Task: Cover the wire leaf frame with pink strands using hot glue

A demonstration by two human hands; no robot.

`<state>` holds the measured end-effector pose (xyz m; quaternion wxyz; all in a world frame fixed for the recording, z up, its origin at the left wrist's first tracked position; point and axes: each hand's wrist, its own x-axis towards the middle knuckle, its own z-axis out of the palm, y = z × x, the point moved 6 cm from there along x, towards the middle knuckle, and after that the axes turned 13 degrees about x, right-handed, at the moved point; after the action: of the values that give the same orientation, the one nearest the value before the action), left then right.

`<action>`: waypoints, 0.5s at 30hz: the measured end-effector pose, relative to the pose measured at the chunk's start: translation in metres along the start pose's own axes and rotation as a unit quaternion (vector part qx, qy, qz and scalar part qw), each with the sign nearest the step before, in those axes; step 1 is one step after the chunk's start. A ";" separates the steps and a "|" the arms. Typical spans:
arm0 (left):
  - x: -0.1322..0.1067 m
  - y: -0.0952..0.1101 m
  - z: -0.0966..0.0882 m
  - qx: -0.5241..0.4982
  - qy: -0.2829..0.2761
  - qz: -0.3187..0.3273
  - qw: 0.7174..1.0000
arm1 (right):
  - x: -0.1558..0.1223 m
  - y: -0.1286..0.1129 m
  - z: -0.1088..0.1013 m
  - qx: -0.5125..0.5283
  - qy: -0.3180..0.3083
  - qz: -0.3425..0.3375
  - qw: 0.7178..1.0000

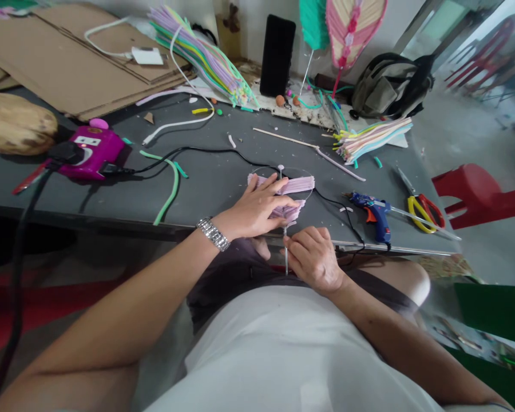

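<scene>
At the table's front edge lies a thin wire frame (312,173) with pink pipe-cleaner strips (301,184) laid across it. My left hand (257,209) rests on the strips, fingers spread and stretched out, partly covering them. Below it, my right hand (313,257) has its fingers wrapped round the thin metal-looking stem (286,260) of the frame, which points down toward my lap. A small pale knob (280,167) tops the frame. To the right of my hands lies a blue glue gun (375,214) with a glue stick in its back.
Yellow-and-red scissors (424,212) lie at the right. A purple power socket (95,150) stands left, its black cable (206,149) crossing the table. Pipe-cleaner bundles (210,63), a phone (277,56), finished leaf shapes (354,28) and a bag (388,86) line the back. Cardboard (47,63) lies at upper left.
</scene>
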<state>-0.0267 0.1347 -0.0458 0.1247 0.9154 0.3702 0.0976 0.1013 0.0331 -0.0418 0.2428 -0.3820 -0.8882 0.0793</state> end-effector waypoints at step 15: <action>0.000 -0.001 -0.001 -0.011 -0.014 -0.012 1.000 | 0.020 0.045 -0.019 0.127 0.022 0.112 0.985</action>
<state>-0.0275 0.1352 -0.0454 0.1416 0.9107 0.3783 0.0870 0.1273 0.0778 -0.0325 0.2984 -0.4465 -0.8171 0.2095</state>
